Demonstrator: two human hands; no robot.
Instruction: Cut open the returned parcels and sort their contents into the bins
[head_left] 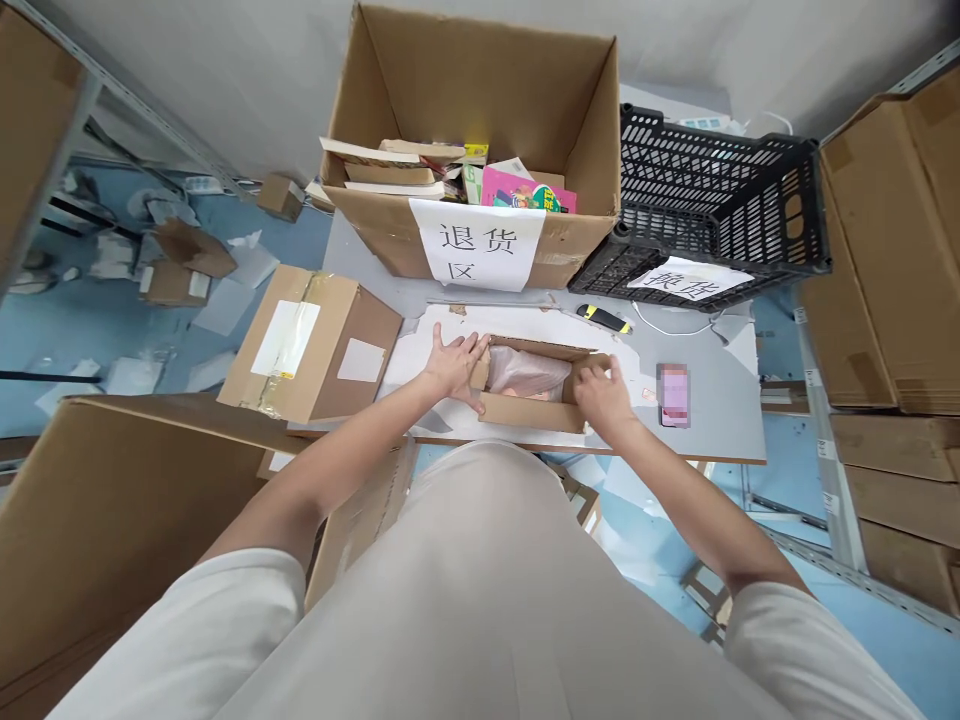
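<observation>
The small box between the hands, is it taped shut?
No, the small box lies open, its flaps held apart by the left hand and right hand, with a plastic-wrapped item showing inside.

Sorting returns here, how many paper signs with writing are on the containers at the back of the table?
2: one sign on the big cardboard box, another sign on the black crate to its right. Others may be hidden.
</observation>
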